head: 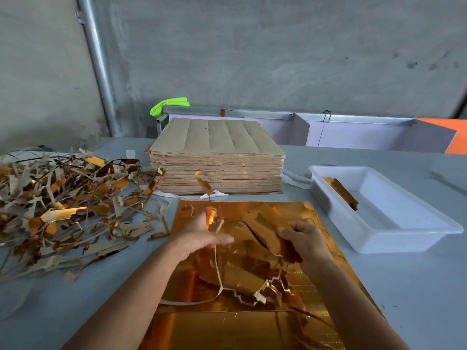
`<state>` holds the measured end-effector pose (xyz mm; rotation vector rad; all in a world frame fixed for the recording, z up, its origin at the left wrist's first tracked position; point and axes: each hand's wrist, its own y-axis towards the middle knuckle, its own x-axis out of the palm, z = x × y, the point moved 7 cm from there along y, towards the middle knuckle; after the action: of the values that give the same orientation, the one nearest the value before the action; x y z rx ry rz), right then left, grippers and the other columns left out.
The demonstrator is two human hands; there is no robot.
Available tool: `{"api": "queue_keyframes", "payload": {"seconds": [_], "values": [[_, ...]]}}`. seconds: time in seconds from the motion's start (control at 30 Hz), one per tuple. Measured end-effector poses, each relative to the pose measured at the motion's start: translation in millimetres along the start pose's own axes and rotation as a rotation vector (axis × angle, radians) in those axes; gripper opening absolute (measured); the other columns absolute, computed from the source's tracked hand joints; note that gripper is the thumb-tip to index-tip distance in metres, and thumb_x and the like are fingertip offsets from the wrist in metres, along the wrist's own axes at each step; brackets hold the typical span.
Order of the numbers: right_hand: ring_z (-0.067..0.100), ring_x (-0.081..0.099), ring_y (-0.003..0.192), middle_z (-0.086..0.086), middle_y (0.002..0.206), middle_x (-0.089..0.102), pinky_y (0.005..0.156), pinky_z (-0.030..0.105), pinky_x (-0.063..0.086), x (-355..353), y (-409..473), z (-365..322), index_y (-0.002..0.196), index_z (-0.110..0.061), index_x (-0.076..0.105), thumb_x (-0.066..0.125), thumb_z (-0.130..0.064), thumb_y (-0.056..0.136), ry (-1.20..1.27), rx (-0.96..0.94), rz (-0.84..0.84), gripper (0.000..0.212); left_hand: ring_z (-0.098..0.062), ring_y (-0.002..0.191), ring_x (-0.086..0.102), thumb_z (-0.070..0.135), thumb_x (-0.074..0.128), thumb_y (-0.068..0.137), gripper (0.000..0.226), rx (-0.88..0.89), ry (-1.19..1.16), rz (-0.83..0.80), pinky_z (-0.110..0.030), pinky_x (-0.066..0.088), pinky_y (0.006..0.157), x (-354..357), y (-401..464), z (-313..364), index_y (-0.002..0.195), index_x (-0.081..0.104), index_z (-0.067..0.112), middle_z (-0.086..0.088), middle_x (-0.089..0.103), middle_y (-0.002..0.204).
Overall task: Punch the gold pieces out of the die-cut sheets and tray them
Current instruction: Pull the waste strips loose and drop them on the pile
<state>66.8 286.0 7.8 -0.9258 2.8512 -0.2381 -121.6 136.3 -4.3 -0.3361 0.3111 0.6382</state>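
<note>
A: Nearest the lens is the gold die-cut sheet (227,322), flat on the grey tabletop (417,294), with both forearms reaching over it. What are the hands doing?

B: The right hand (305,243) has its fingers curled round a bundle of gold pieces (275,231) held just above the sheet. The left hand (202,238) is blurred, fingers spread and released, gripping nothing that I can make out. A thin scrap strip (206,185) seems to be in the air beyond it, in front of the stack of brown sheets (217,150).

A: How would you judge the stuff handles?

B: Light, thin card with a slick foil face. The pieces look stiff enough to stack, yet they would crease if pinched hard. The loose skeleton (252,291) lying on the sheet is flimsy and jagged, likely to snag and tear.

A: So where should one take hold?

B: Across the long edges of the bundle, squared up, with the thumb on top so the foil faces don't slide apart.

A: And where does the bundle go?

B: Into the white tray (429,231) on the right, where a few pieces (341,193) already lean on the near-left wall. The scrap heap (63,203) sits well apart on the left.
</note>
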Motion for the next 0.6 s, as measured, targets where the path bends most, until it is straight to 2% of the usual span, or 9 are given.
{"api": "queue_keyframes", "payload": {"seconds": [0.1,0.27,0.37,0.43,0.5,0.53,0.6], "values": [[0.026,0.066,0.073,0.013,0.087,0.067,0.048,0.028,0.050,2.4,1.6,3.1,0.093,-0.014,0.063,0.065,-0.016,0.088,0.017,-0.007,-0.003,0.006,-0.017,0.122,0.047,0.020,0.088,0.062,0.092,0.040,0.346,-0.038,-0.033,0.043,0.096,8.6,3.9,-7.4,0.137,0.034,0.027,-0.001,0.045,0.140],[0.021,0.064,0.065,0.009,0.091,0.061,0.043,0.022,0.048,-8.1,5.3,5.7,0.105,-0.017,0.058,0.060,-0.012,0.092,0.084,-0.051,0.073,0.015,-0.019,0.130,0.043,0.010,0.084,0.066,0.083,0.062,0.515,0.019,-0.030,0.041,0.098,13.7,6.0,-9.0,0.136,0.041,0.026,0.000,0.045,0.142],[0.027,0.065,0.082,0.002,0.109,0.055,0.045,0.025,0.052,-23.1,8.3,7.0,0.119,-0.025,0.052,0.057,-0.011,0.093,0.128,-0.092,0.193,0.030,-0.019,0.129,0.044,0.008,0.082,0.068,0.079,0.106,0.574,0.073,-0.024,0.042,0.089,12.7,4.1,-3.4,0.134,0.042,0.026,0.001,0.046,0.140],[0.029,0.061,0.096,0.002,0.121,0.052,0.061,0.036,0.058,-38.9,10.7,10.6,0.129,-0.023,0.050,0.054,-0.011,0.095,0.152,-0.093,0.336,0.036,-0.017,0.126,0.045,0.012,0.083,0.068,0.074,0.131,0.589,0.097,-0.022,0.041,0.085,12.1,1.6,-2.0,0.130,0.044,0.025,0.002,0.046,0.137],[0.031,0.058,0.104,0.007,0.126,0.055,0.079,0.045,0.057,-53.2,12.5,14.0,0.130,-0.020,0.054,0.051,-0.011,0.097,0.147,-0.096,0.455,0.034,-0.017,0.121,0.046,0.022,0.083,0.069,0.071,0.121,0.646,0.106,-0.023,0.040,0.083,12.5,-1.6,-2.5,0.128,0.044,0.024,0.001,0.046,0.133],[0.032,0.059,0.104,0.009,0.124,0.057,0.079,0.045,0.057,-56.6,13.5,15.9,0.126,-0.018,0.058,0.050,-0.011,0.097,0.136,-0.095,0.480,0.031,-0.016,0.118,0.046,0.029,0.083,0.069,0.071,0.100,0.689,0.095,-0.024,0.039,0.084,14.0,-3.3,-4.1,0.129,0.044,0.024,0.001,0.047,0.132],[0.033,0.061,0.099,0.011,0.119,0.059,0.066,0.037,0.055,-54.5,15.1,20.3,0.121,-0.013,0.063,0.050,-0.011,0.098,0.114,-0.084,0.458,0.026,-0.017,0.119,0.046,0.042,0.083,0.066,0.079,0.056,0.767,0.050,-0.027,0.041,0.085,20.0,-7.0,-6.3,0.131,0.041,0.023,0.001,0.047,0.133]]}}
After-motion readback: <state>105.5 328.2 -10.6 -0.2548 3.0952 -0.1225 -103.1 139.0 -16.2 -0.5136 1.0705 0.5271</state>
